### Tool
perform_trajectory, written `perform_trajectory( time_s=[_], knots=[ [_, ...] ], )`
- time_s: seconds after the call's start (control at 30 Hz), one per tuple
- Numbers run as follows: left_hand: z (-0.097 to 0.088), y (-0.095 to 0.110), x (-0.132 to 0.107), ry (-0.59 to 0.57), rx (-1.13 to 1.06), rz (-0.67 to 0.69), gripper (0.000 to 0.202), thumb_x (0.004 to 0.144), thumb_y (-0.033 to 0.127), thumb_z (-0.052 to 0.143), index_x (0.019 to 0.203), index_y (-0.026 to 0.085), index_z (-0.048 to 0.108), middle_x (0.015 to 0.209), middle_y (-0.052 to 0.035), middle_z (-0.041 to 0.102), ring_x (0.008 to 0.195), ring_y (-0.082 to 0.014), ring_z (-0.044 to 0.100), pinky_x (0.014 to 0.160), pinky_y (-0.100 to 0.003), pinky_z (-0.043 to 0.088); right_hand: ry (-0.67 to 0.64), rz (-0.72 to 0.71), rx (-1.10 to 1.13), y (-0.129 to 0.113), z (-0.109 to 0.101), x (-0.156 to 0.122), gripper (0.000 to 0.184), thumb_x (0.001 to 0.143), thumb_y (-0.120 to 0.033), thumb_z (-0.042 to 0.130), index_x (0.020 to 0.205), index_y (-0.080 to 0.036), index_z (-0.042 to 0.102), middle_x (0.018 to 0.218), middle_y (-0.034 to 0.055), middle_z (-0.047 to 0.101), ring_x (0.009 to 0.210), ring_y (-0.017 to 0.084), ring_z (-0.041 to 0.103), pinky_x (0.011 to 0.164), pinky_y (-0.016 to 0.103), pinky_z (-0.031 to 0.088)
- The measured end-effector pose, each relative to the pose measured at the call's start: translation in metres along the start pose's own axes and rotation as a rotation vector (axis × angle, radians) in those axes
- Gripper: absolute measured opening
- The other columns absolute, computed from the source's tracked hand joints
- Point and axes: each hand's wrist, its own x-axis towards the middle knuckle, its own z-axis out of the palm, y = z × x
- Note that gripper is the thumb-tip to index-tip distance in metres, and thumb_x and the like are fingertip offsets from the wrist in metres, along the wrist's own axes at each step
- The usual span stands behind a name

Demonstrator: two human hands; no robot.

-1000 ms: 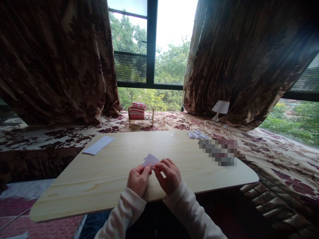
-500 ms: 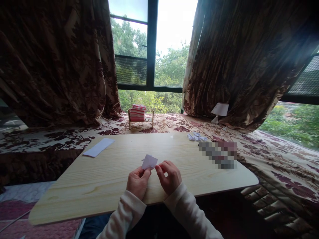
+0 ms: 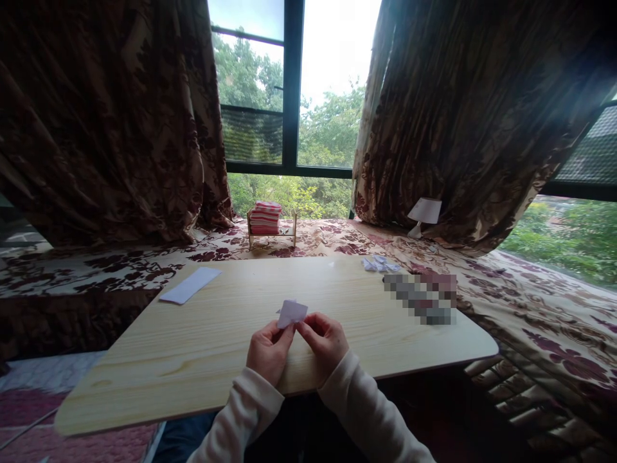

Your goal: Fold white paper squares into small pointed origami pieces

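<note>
A small folded white paper [image 3: 292,312] is held up just above the light wooden table [image 3: 193,347], near its front edge. My left hand [image 3: 268,351] pinches the paper's lower left part. My right hand [image 3: 326,342] pinches its lower right edge, fingers curled. Both hands sit close together, knuckles almost touching. Cream sleeves cover both wrists.
A white paper strip [image 3: 191,284] lies at the table's far left. Crumpled paper bits [image 3: 378,263] lie at the far right beside a blurred patch. Beyond, on floral cloth, stand a small wooden rack with striped cloth [image 3: 268,222] and a tiny white lamp [image 3: 423,213]. Curtains flank the window.
The paper has been turned slightly and held a little higher; my right fingers shifted along its edge and closed in on it. The view tilted a bit.
</note>
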Motion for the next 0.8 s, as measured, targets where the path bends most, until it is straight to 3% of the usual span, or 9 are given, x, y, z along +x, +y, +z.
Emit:
perform_trajectory(
  time_s=[0.27, 0.47, 0.6, 0.8],
  knots=[
    [-0.001, -0.004, 0.000, -0.042, 0.003, 0.025, 0.025, 0.069, 0.030, 0.060, 0.086, 0.012, 0.068, 0.076, -0.0037, 0.069, 0.080, -0.0196, 0.060, 0.075, -0.025, 0.043, -0.021, 0.039, 0.160, 0.001, 0.001, 0.000, 0.022, 0.067, -0.034, 0.061, 0.061, -0.014, 0.056, 0.053, -0.0017, 0.052, 0.050, 0.009, 0.042, 0.049, 0.023, 0.034],
    [-0.001, 0.004, 0.000, -0.019, -0.021, -0.014, 0.024, 0.068, 0.033, 0.061, 0.078, 0.013, 0.067, 0.067, -0.0014, 0.066, 0.075, -0.0180, 0.059, 0.071, -0.024, 0.043, -0.038, 0.030, 0.148, 0.001, 0.000, -0.001, 0.021, 0.069, -0.033, 0.061, 0.064, -0.013, 0.060, 0.056, 0.0000, 0.056, 0.053, 0.011, 0.046, 0.053, 0.024, 0.037],
    [-0.001, 0.006, -0.001, 0.015, 0.026, -0.009, 0.026, 0.072, 0.038, 0.056, 0.066, 0.014, 0.063, 0.059, 0.0004, 0.060, 0.067, -0.0158, 0.056, 0.066, -0.023, 0.042, 0.028, 0.059, 0.227, 0.002, -0.002, 0.001, 0.022, 0.067, -0.036, 0.062, 0.066, -0.014, 0.061, 0.057, 0.0001, 0.059, 0.054, 0.011, 0.049, 0.055, 0.024, 0.039],
    [0.000, -0.001, -0.001, -0.090, 0.089, 0.055, 0.020, 0.070, 0.034, 0.059, 0.071, 0.015, 0.066, 0.066, -0.0018, 0.064, 0.068, -0.0161, 0.055, 0.066, -0.024, 0.041, 0.102, 0.079, 0.327, 0.005, -0.002, 0.001, 0.021, 0.063, -0.036, 0.068, 0.064, -0.015, 0.063, 0.058, 0.0003, 0.061, 0.055, 0.012, 0.051, 0.054, 0.024, 0.039]
  ],
)
